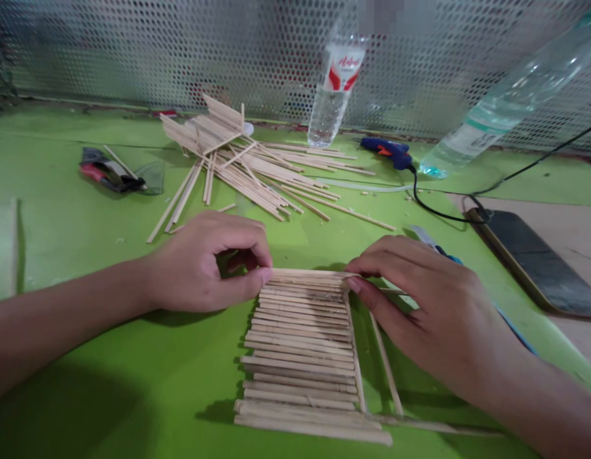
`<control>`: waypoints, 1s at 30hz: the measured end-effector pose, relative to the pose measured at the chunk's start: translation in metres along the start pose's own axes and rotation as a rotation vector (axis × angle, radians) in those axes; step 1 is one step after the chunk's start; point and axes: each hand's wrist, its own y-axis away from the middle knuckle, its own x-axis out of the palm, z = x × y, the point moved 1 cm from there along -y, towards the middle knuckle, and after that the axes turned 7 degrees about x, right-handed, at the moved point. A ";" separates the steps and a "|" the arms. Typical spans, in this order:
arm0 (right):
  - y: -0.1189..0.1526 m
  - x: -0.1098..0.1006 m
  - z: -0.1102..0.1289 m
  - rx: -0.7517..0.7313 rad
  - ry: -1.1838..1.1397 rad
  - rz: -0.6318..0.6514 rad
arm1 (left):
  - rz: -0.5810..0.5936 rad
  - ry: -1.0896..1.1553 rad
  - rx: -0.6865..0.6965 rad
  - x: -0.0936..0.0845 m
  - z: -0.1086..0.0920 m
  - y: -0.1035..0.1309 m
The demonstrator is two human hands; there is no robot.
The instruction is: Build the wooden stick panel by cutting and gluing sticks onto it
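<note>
A panel of thin wooden sticks [299, 347] laid side by side rests on the green surface, joined along its right side to a stick frame [387, 363]. At the panel's far edge lies a wooden stick [309, 275], pinched at both ends. My left hand [211, 261] has thumb and forefinger closed on its left end. The right end is between the thumb and forefinger of my right hand [419, 299], which covers part of the frame. Several stick ends stick out unevenly on the panel's left side.
Behind are a pile of loose sticks [271, 178] with a small stick structure [213, 127] on top, a water bottle [331, 95], a larger bottle [486, 127] and a blue glue gun [388, 152]. A phone [539, 255] lies right, a black-and-red tool [111, 171] left.
</note>
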 end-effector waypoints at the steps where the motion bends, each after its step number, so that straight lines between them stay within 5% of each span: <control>1: 0.000 0.000 0.000 -0.001 0.000 0.003 | 0.001 0.004 -0.003 0.000 0.000 0.000; 30: -0.001 0.000 0.002 -0.007 0.004 0.010 | 0.031 0.039 -0.055 0.000 0.002 0.003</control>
